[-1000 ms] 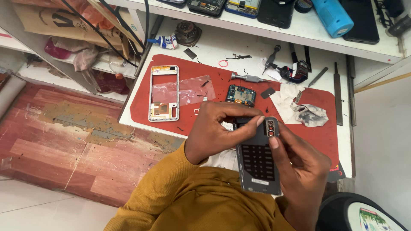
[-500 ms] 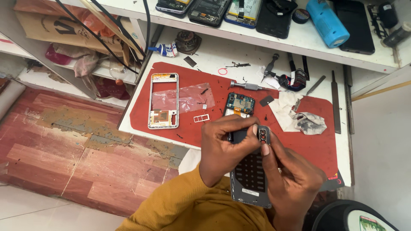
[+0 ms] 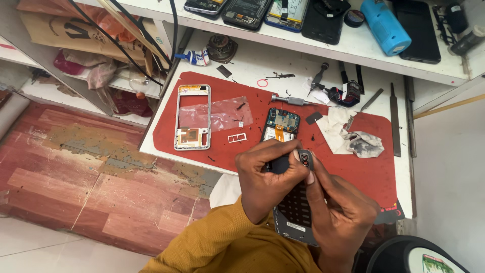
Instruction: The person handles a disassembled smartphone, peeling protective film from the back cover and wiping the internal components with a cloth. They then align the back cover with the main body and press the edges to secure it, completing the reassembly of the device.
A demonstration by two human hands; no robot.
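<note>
both hands pinch the top end of a dark phone back cover (image 3: 295,212), held upright near the camera, off the near edge of the red work mat (image 3: 374,174). left hand (image 3: 265,179) fingers curl together over the cover's upper left corner, thumb on top. right hand (image 3: 341,215) has its fingertips (image 3: 309,177) clamped on the camera bump corner.

doing it well, as a judgement: support the cover with the right palm, pry at the corner with even pressure, don't twist the thin panel, and keep it over the mat so small bits don't drop.

counts: one back cover in hand; one white phone frame (image 3: 192,117) far left on the mat; one opened phone with board showing (image 3: 281,124) mid mat; one sim tray (image 3: 237,137); one crumpled rag (image 3: 353,136) right; one screwdriver (image 3: 292,101); one blue cylinder (image 3: 385,26) on the far shelf; about five phones or panels along that shelf, partly cut off.
</note>
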